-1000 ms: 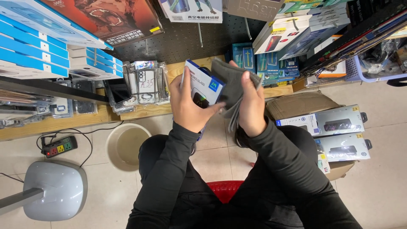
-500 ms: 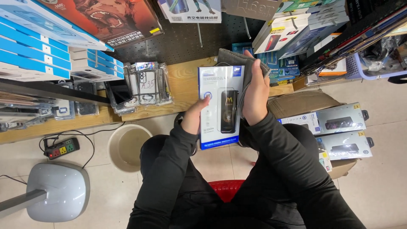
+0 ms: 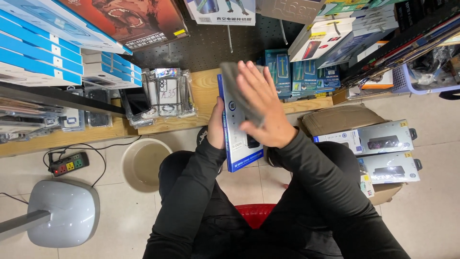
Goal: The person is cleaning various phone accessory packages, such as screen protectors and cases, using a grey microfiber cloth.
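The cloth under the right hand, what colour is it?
Plain grey cloth, pressed flat on the box by the right hand; head view.

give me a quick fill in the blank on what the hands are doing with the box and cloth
1. The left hand grips the white and blue box by its ____ edge.
2. The right hand presses a ____ cloth flat against the front of the box.
3. On the floor left of the person's knees stands a round ____.
4. The person sits on something ____ in colour.

Missing words: left; grey; bucket; red
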